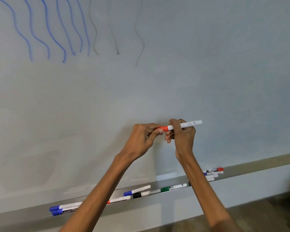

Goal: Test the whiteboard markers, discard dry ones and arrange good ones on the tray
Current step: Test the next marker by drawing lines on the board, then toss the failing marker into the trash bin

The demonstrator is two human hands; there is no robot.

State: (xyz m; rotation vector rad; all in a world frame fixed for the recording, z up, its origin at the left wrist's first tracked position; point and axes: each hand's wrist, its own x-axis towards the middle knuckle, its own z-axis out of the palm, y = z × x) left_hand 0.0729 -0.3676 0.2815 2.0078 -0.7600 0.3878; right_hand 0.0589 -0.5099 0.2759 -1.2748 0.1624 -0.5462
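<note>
Red-capped marker: white barrel, held nearly level at centre of frame, in front of the whiteboard, cap end toward frame left, tail end slightly higher at right. Cap meets the barrel; whether it is fully seated cannot be told.

Left grip: thumb and fingertips pinch the red cap. Right grip: fingers curled round the barrel just right of the cap, closed on it. The two hands are just beside each other, both forearms rising from the bottom edge.

Tray: a grey ledge along the whiteboard's lower edge, running from lower left up toward the right edge. On it, left to right:
- two blue-capped markers, side by side, lower left
- a red-ended marker, partly hidden behind the left forearm
- a blue-capped marker and a black-capped marker, touching or nearly so
- a green marker, bottom centre
- a cluster of markers right of the right forearm, one with a red cap, one with blue showing; the count is unclear.

Whiteboard, upper left: six blue wavy strokes, strong colour. Right of them, three grey wavy strokes, faint and thin.

Lower right corner: brown floor below a pale wall.
</note>
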